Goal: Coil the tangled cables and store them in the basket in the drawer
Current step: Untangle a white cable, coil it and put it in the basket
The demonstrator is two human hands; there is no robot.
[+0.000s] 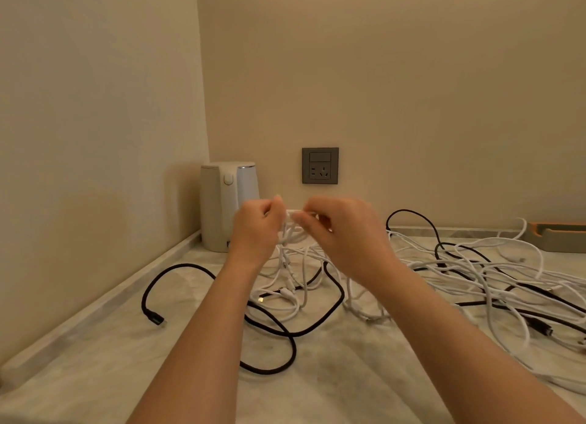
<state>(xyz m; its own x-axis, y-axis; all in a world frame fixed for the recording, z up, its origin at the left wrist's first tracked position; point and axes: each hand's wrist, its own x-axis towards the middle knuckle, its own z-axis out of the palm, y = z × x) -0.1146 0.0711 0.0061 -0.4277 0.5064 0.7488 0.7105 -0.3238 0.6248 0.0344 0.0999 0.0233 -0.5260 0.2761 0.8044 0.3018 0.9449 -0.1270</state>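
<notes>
Your left hand (257, 230) and right hand (347, 233) both pinch a white cable (292, 233), raised just right of the kettle (222, 201). In front of the kettle and to its right, a black cable (154, 318) and more white strands (469, 266) lie tangled.

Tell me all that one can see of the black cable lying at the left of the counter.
The black cable looks braided and matt, thicker than the white cables. Its plug end lies free at the left on the marble-like counter. From there it arches back, is hidden by the left forearm, then makes loose loops that cross the white ones. It lies uncoiled.
</notes>
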